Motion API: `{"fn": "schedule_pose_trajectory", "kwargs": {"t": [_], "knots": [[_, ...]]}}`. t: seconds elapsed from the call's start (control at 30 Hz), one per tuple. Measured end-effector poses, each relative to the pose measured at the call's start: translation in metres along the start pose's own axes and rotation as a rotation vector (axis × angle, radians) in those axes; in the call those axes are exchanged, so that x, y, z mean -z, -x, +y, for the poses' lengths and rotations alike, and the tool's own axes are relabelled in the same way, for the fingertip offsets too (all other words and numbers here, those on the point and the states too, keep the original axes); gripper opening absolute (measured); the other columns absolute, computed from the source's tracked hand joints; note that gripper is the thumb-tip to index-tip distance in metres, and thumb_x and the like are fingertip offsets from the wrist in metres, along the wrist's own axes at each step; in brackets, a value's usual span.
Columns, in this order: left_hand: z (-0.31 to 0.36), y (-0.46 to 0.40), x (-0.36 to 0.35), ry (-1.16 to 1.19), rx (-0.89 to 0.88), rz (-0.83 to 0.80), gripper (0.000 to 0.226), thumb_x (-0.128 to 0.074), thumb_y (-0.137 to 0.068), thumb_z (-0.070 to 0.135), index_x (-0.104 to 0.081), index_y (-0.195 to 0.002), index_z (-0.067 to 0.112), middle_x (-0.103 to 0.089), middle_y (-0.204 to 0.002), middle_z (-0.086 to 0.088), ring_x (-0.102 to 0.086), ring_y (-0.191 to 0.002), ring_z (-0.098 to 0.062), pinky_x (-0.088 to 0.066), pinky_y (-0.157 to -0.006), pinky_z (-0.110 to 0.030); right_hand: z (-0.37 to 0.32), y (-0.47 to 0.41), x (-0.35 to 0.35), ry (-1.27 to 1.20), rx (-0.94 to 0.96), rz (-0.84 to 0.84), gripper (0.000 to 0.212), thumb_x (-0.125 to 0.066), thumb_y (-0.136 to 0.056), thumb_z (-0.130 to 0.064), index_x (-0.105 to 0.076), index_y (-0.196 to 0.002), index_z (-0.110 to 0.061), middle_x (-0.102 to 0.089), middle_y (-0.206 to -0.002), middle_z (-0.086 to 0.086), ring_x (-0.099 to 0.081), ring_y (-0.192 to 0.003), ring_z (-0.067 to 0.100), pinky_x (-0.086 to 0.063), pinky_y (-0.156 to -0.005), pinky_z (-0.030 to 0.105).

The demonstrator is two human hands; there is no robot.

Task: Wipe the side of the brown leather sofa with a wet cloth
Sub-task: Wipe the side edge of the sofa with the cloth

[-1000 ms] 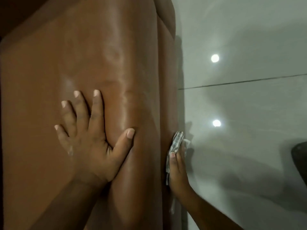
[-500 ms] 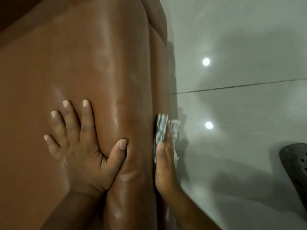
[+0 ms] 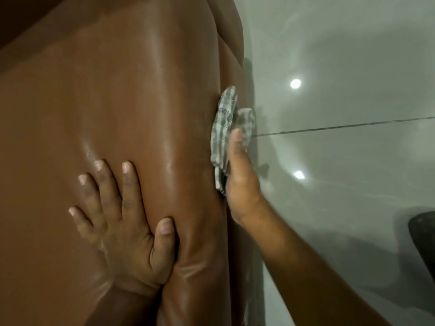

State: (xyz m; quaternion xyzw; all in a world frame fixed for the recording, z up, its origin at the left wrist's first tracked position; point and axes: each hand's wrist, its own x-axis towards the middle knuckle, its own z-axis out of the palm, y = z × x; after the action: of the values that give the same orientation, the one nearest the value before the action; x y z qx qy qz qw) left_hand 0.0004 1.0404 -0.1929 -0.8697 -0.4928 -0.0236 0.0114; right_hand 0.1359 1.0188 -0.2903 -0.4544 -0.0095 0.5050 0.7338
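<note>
The brown leather sofa (image 3: 122, 95) fills the left and middle of the head view, its surface glossy with wet streaks. My left hand (image 3: 122, 222) lies flat on the sofa's broad top, fingers spread, thumb pressed into a crease. My right hand (image 3: 240, 180) presses a grey-and-white checked cloth (image 3: 223, 123) flat against the sofa's right side face. The cloth sticks out above my fingertips, and part of it is hidden under my palm.
A glossy grey tiled floor (image 3: 353, 208) lies to the right of the sofa, with a dark grout line and two bright light reflections. A dark perforated shoe (image 3: 423, 241) sits at the right edge.
My right hand has slid the cloth forward along the sofa's side, away from me. My left hand has stayed planted on the sofa's top.
</note>
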Motion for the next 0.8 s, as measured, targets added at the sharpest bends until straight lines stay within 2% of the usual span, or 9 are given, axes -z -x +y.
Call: {"fn": "schedule_pose_trajectory", "kwargs": {"t": [0.07,0.2,0.3,0.37,0.47,0.53,0.6,0.73,0.8], "knots": [[0.001,0.001,0.000,0.002,0.012,0.002,0.082,-0.005,-0.095,0.071,-0.014,-0.159,0.021,-0.013,-0.167,-0.018,-0.005,-0.155,-0.039,0.002,-0.118,-0.070,-0.006,0.036,-0.005,0.124,0.140,-0.085,0.069,-0.034,-0.099,-0.060,-0.028,-0.156,-0.021,-0.031,-0.165,-0.001,-0.023,-0.154,0.010,-0.018,-0.128,0.046],[0.001,0.003,0.002,0.015,-0.003,0.020,0.073,-0.004,-0.098,0.065,-0.009,-0.159,0.026,-0.013,-0.168,-0.014,-0.004,-0.157,-0.034,0.001,-0.118,-0.070,0.022,0.114,0.012,0.427,0.310,-0.155,0.049,-0.031,-0.106,-0.047,-0.021,-0.154,-0.043,-0.014,-0.170,-0.009,-0.008,-0.158,0.017,-0.012,-0.127,0.053],[-0.001,0.001,-0.001,-0.003,-0.015,0.025,0.068,-0.004,-0.099,0.062,-0.007,-0.159,0.030,-0.014,-0.168,-0.015,-0.004,-0.157,-0.033,0.001,-0.118,-0.069,0.017,0.103,0.007,0.539,0.368,-0.207,0.050,-0.029,-0.106,-0.045,-0.014,-0.152,-0.051,-0.004,-0.171,-0.001,0.000,-0.158,0.025,-0.009,-0.126,0.058],[-0.001,0.001,-0.002,-0.004,-0.026,0.037,0.067,-0.005,-0.099,0.062,-0.005,-0.159,0.033,-0.013,-0.167,-0.015,-0.005,-0.156,-0.033,0.001,-0.119,-0.069,0.002,0.062,-0.006,0.585,0.436,-0.172,0.049,-0.029,-0.105,-0.046,-0.020,-0.153,-0.041,-0.004,-0.170,0.007,0.002,-0.158,0.028,-0.008,-0.126,0.057],[-0.001,0.000,-0.001,-0.015,-0.002,0.008,0.070,-0.004,-0.096,0.067,-0.001,-0.158,0.036,-0.012,-0.168,-0.014,-0.004,-0.156,-0.034,0.001,-0.120,-0.067,-0.031,-0.004,-0.030,0.572,0.364,-0.044,0.054,-0.031,-0.103,-0.044,-0.028,-0.154,-0.028,-0.004,-0.170,0.013,0.004,-0.158,0.030,-0.004,-0.127,0.054],[0.001,-0.001,0.000,-0.021,0.022,-0.004,0.074,-0.003,-0.094,0.070,-0.002,-0.158,0.033,-0.011,-0.169,-0.012,-0.004,-0.157,-0.033,0.002,-0.121,-0.064,-0.050,-0.031,-0.036,0.480,0.326,-0.028,0.057,-0.032,-0.103,-0.038,-0.023,-0.156,-0.020,-0.003,-0.170,0.012,0.004,-0.158,0.027,-0.001,-0.127,0.045],[0.004,0.001,0.006,-0.012,0.045,-0.019,0.077,-0.006,-0.093,0.071,-0.005,-0.158,0.031,-0.009,-0.169,-0.009,-0.002,-0.157,-0.031,0.004,-0.121,-0.062,-0.049,-0.034,-0.034,0.458,0.300,-0.050,0.058,-0.032,-0.103,-0.036,-0.020,-0.157,-0.017,-0.005,-0.171,0.009,0.001,-0.158,0.023,-0.001,-0.128,0.042],[0.011,0.004,0.025,0.018,0.067,-0.116,0.077,-0.018,-0.090,0.064,-0.007,-0.159,0.034,-0.002,-0.171,-0.002,0.005,-0.157,-0.025,0.004,-0.122,-0.059,-0.010,0.020,-0.013,0.390,0.211,-0.111,0.068,-0.031,-0.098,-0.050,-0.026,-0.156,-0.016,-0.023,-0.168,0.007,-0.016,-0.156,0.019,-0.014,-0.128,0.049],[0.011,0.029,0.037,0.033,0.062,-0.189,0.078,-0.019,-0.088,0.069,-0.001,-0.158,0.039,0.005,-0.171,0.004,0.010,-0.157,-0.019,0.006,-0.123,-0.053,0.023,0.072,0.003,0.340,0.146,-0.097,0.067,-0.031,-0.098,-0.049,-0.024,-0.157,-0.017,-0.021,-0.168,0.004,-0.015,-0.156,0.014,-0.014,-0.128,0.046]]}}
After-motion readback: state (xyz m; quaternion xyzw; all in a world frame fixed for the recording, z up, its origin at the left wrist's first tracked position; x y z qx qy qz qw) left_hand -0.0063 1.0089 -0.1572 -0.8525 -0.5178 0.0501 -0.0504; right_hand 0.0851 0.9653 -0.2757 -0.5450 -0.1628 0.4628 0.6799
